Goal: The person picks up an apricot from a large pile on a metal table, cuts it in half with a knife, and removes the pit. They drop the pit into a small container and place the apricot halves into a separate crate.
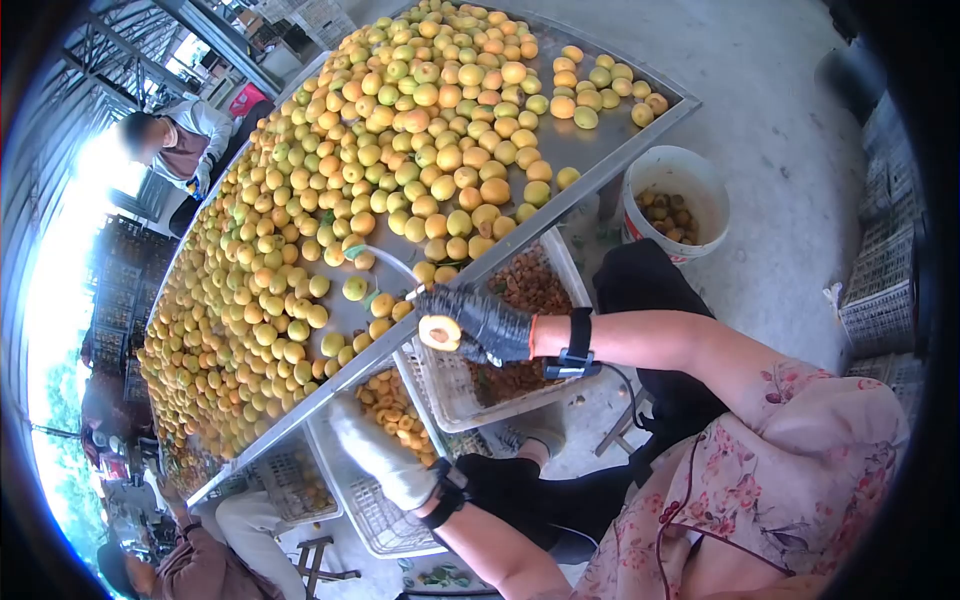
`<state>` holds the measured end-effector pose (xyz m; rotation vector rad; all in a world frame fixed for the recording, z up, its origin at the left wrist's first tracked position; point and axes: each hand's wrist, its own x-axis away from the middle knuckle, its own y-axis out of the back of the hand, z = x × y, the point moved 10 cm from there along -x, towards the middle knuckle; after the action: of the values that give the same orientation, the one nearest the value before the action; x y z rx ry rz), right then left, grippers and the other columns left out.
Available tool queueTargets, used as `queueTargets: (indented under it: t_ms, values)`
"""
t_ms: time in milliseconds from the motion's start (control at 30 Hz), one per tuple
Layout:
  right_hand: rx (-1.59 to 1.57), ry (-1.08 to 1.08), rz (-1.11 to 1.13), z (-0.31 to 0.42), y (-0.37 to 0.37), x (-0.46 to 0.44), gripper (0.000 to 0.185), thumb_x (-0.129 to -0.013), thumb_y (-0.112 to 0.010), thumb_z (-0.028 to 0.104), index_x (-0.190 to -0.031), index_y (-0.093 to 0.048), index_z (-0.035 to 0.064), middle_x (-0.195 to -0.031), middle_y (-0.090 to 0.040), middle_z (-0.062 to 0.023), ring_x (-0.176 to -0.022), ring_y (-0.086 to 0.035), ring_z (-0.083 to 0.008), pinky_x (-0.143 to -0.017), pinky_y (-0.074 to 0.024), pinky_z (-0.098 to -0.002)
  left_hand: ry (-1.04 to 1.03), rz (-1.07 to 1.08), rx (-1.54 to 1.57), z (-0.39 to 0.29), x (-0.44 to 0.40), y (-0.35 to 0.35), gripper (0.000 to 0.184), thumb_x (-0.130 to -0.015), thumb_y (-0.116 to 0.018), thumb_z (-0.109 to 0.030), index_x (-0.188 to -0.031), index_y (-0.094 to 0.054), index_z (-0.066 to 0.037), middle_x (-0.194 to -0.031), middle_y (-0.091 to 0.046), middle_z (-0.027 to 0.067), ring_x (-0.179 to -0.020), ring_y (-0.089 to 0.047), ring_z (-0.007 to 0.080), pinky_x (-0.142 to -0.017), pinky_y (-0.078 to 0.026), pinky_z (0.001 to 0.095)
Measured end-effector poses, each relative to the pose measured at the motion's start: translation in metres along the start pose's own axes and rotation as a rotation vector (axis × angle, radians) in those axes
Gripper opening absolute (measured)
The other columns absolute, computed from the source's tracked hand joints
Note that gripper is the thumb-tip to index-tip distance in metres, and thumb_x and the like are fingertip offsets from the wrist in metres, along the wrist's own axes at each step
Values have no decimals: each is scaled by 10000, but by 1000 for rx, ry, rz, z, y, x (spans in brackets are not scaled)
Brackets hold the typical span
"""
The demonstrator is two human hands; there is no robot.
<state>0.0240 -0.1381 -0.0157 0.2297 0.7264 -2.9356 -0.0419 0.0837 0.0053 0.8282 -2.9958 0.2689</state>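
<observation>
My right hand [485,318], in a dark glove, is closed at the edge of the sorting table. It holds an apricot half [440,332] with its cut face and brown centre showing. From the same hand a thin, pale, curved tool [392,262], blade-like, sticks out over the table; its exact kind is unclear. My left hand [385,452], in a white glove, hangs over a white crate [385,520] of halved apricots [398,412]. Motion smears its fingers. Below my right hand, another white crate [450,385] contains brown pits [535,280].
Whole apricots [400,130] cover much of the metal-rimmed table [615,170]. A white bucket [690,170] with brownish fruit stands on the floor to the right. Stacked crates [880,280] line the far right. Co-workers sit across the table [185,145] and at lower left [200,570].
</observation>
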Motion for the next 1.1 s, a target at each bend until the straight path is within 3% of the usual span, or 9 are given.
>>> queueTargets:
  t_ms: [100, 133, 267, 367, 567, 633, 733, 800, 1100]
  values:
    - [-131, -266, -117, -46, 1, 4, 267, -923, -590, 314, -905, -628, 51, -737, -589, -6, -688, -497, -74, -607, -427, -285, 122, 409, 101, 33, 32, -98, 368, -971, -457, -316, -1199, -559, -45, -1128, -594, 90, -1053, -536, 175, -947, -386, 292]
    - [-32, -171, -153, -37, 6, 2, 281, -916, -599, 327, -905, -625, 47, -724, -583, -9, -673, -496, -90, -602, -428, -303, -186, 475, -400, 20, 41, -110, 323, -983, -442, -272, -1144, -571, -24, -1089, -592, 76, -1027, -529, 157, -936, -396, 294]
    - [454, 88, -220, 3, 27, -4, 312, -898, -626, 346, -924, -614, 36, -707, -572, -6, -650, -485, -108, -600, -430, -329, -19, 293, 46, 44, 47, -126, 316, -982, -479, -255, -1118, -554, 20, -1024, -591, 57, -933, -535, 133, -854, -431, 276]
    - [474, 50, -220, 29, 29, -4, 197, -888, -667, 228, -1005, -626, 75, -770, -571, 31, -749, -469, -47, -686, -436, -206, -275, 242, -71, 14, 40, -122, 302, -936, -554, -305, -1015, -563, -14, -919, -588, 51, -789, -536, 117, -733, -460, 260]
    - [-623, -163, -18, 55, 26, -21, 202, -896, -606, 279, -799, -522, 123, -621, -475, 25, -470, -445, -85, -391, -331, -220, 302, 445, 588, 52, 40, -148, 205, -896, -522, -259, -821, -520, -67, -760, -535, 55, -629, -490, 148, -605, -417, 256]
    - [-633, -107, -43, 61, 32, -23, 222, -889, -616, 286, -773, -519, 123, -547, -429, 27, -415, -397, -91, -360, -308, -228, 497, 484, 614, 78, 48, -157, 216, -894, -529, -237, -940, -596, -37, -880, -610, 77, -742, -571, 196, -652, -487, 269]
    - [-596, -130, -132, 53, 41, -25, 258, -884, -634, 293, -728, -510, 129, -506, -408, 37, -371, -388, -92, -320, -283, -244, 209, 416, 69, 88, 38, -144, 330, -930, -499, -326, -1066, -573, -34, -987, -619, 72, -839, -584, 193, -719, -500, 288]
    - [-614, -141, -182, 50, 44, -25, 200, -886, -644, 260, -775, -555, 120, -519, -430, 44, -365, -410, -86, -305, -277, -247, 476, 511, 583, 71, 64, -177, 474, -947, -460, -459, -1171, -529, -46, -1080, -601, 64, -936, -578, 184, -773, -491, 303]
    - [-375, 36, -277, 63, 49, -21, 106, -906, -621, 158, -991, -621, 94, -664, -526, 83, -503, -443, -8, -411, -325, -179, 237, 400, 559, 81, 46, -172, 567, -936, -422, -564, -1168, -523, -57, -1105, -596, 84, -1026, -580, 209, -875, -484, 357]
